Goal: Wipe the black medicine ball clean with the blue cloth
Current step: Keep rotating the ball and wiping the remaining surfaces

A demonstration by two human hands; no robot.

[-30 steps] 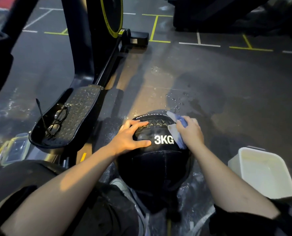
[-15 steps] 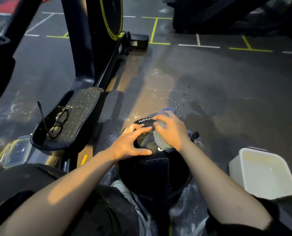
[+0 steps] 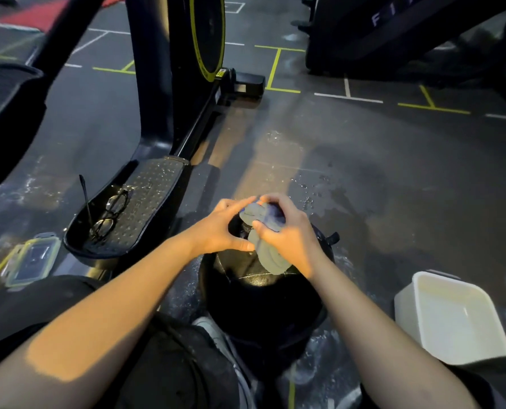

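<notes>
The black medicine ball [image 3: 263, 302] sits on the wet floor [image 3: 378, 178] between the person's knees; above it the right hand [image 3: 290, 234] grips the blue cloth [image 3: 265, 246], fingers curled round it; the left hand [image 3: 219, 228] pinches the cloth's upper edge.

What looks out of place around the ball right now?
A pair of glasses lies on the exercise machine's foot pedal, where a foot could crush it. Water is splashed on the floor beyond the medicine ball.
</notes>
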